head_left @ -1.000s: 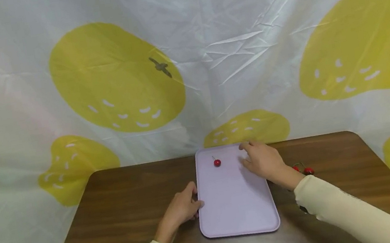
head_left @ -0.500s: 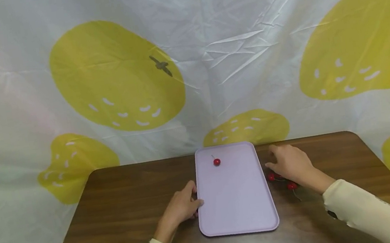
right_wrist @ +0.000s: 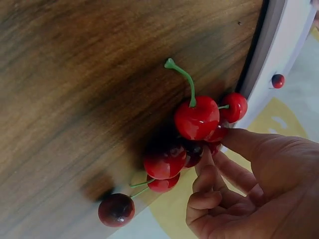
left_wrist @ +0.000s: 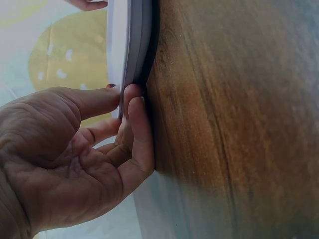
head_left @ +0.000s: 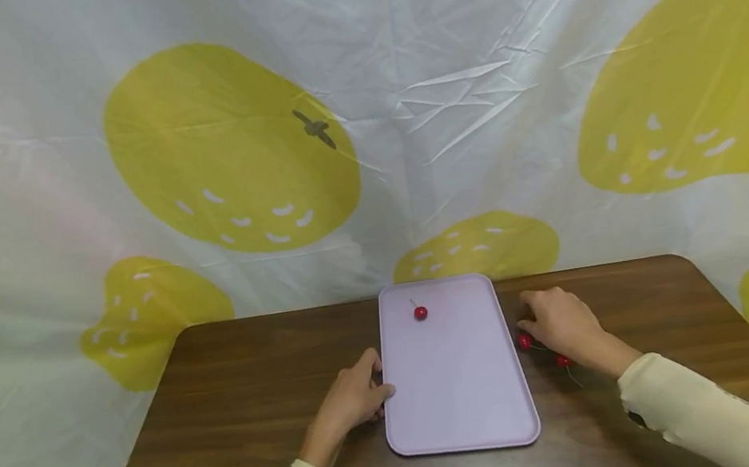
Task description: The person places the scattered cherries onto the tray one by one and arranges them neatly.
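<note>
A pale lilac tray (head_left: 455, 383) lies on the wooden table, bearing one red cherry (head_left: 420, 313) with a stem near its far end. My left hand (head_left: 352, 394) grips the tray's left edge. In the left wrist view its thumb (left_wrist: 102, 101) lies on the rim and fingers bend against the side. Right of the tray, my right hand (head_left: 566, 324) reaches down into a group of red and dark cherries (right_wrist: 197, 118) with green stems. Its thumb and forefinger pinch a small red cherry (right_wrist: 215, 147), partly hidden among the others.
A dark cherry (right_wrist: 116, 209) lies at the edge of the group. The brown table (head_left: 258, 380) extends on both sides of the tray. Behind it hangs a white cloth (head_left: 461, 132) with large yellow fruit prints.
My right hand has moved from above the tray's far right part to the cherries on the right, then slightly lower. My left hand keeps its place on the tray edge.
</note>
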A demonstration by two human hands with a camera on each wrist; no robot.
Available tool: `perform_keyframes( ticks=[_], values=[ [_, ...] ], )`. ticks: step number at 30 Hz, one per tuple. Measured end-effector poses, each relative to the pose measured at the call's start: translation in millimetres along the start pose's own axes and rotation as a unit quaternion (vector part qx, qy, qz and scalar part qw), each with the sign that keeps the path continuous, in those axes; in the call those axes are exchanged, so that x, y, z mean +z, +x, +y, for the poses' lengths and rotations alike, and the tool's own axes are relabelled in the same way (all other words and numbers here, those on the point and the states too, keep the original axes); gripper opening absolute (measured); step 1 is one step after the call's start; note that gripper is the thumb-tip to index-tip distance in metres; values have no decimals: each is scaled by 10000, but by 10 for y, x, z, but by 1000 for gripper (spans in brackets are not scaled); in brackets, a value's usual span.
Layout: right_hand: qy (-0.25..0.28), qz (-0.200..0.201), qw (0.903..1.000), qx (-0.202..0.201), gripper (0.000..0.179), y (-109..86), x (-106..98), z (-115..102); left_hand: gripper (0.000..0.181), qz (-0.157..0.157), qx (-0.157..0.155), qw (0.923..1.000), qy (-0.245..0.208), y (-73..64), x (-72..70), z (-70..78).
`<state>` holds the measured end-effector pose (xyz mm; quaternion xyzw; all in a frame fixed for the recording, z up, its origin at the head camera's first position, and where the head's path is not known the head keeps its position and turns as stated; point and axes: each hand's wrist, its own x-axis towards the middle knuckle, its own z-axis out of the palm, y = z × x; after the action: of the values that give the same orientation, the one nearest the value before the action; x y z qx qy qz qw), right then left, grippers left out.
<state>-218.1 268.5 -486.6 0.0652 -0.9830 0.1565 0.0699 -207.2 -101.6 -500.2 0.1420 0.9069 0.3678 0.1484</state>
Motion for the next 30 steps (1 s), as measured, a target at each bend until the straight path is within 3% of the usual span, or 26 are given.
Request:
perform_keyframes(
  ticks=[7, 16, 22, 30],
  values=[
    [34, 20, 10000, 2, 17, -7, -32, 24, 25, -9, -9, 10000, -47, -3, 18, 22],
    [41, 689, 9960, -568, 15, 123, -140, -169, 25, 44, 32, 10000, 45, -14, 7, 14],
    [90, 817, 9915, -1009, 19, 236, -12, -421, 26, 46, 45, 10000, 58, -20, 0, 0],
    [364, 518, 9865, -1507, 20, 473, 231, -622, 26, 29, -22, 10000, 33, -12, 9, 21]
  ],
)
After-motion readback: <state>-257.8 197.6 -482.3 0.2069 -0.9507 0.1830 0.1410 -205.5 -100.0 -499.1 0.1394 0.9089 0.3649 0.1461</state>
